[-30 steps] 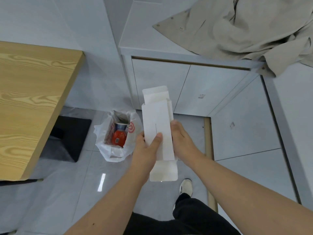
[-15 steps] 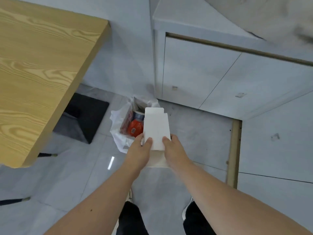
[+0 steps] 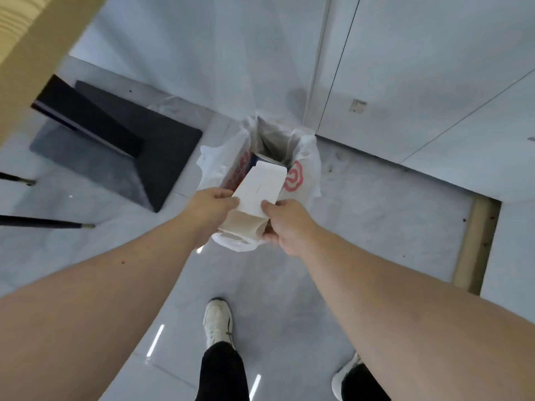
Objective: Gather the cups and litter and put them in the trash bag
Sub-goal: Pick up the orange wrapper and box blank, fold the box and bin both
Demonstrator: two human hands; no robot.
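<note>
Head view, centre frame: white plastic trash bag with a red logo (image 3: 301, 169) stands open on the grey tiled floor (image 3: 362, 221), already holding some red-patterned litter at its left inner side. Flattened white cardboard box (image 3: 254, 198) is poised over the mouth, leading end dipping in, not yet dropped. Judged near the end of this deposit; other litter out of sight. Left hand (image 3: 211, 209) and right hand (image 3: 286, 224) each pinch a side of the box, fingers closed on it
</note>
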